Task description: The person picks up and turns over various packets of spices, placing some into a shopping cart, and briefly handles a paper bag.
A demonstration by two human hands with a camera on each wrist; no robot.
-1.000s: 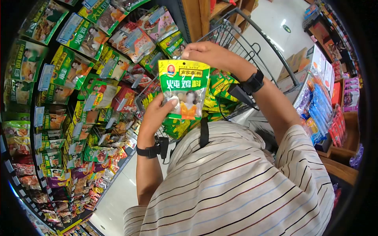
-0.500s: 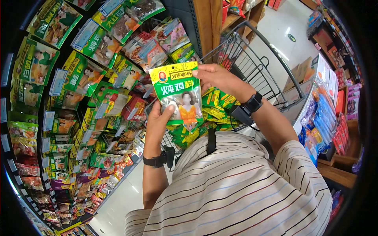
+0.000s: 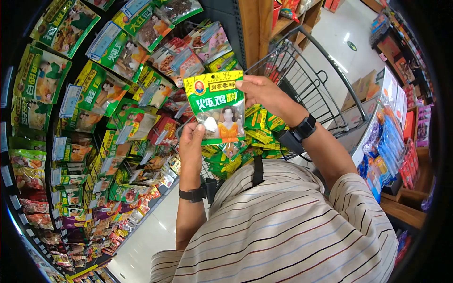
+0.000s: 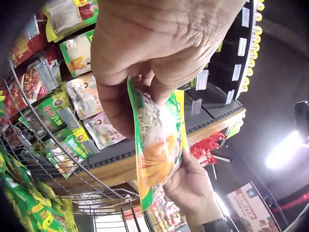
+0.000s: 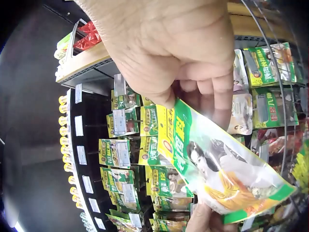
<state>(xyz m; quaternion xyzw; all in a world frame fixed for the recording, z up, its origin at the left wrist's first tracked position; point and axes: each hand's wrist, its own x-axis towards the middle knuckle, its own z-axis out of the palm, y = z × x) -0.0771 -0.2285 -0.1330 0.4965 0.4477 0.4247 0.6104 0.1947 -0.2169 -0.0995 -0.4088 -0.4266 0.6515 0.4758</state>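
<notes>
**Item: one green seasoning packet, held in both hands**

Hanging packets (image 3: 108, 89): fill the display rack at left.
Left hand (image 3: 191, 140): fingers curled behind the seasoning packet's (image 3: 219, 108) lower left edge, thumb pressed on its front.
Seasoning packet: upright between the hands, long axis vertical, yellow header uppermost, printed face toward the wearer.
Right hand (image 3: 264, 94): fingers curled, pinching the top right corner.
Shopping cart (image 3: 309, 82): behind and below, holding similar packets.

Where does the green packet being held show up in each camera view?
Head: green packet at centre, upright, left hand at its lower left, right hand at its top right corner.
Left wrist: green packet at centre, seen obliquely, hanging below the left hand.
Right wrist: green packet lower right, slanting down from the right hand.
Shared landmark: the rack of hanging packets behind it.
</notes>
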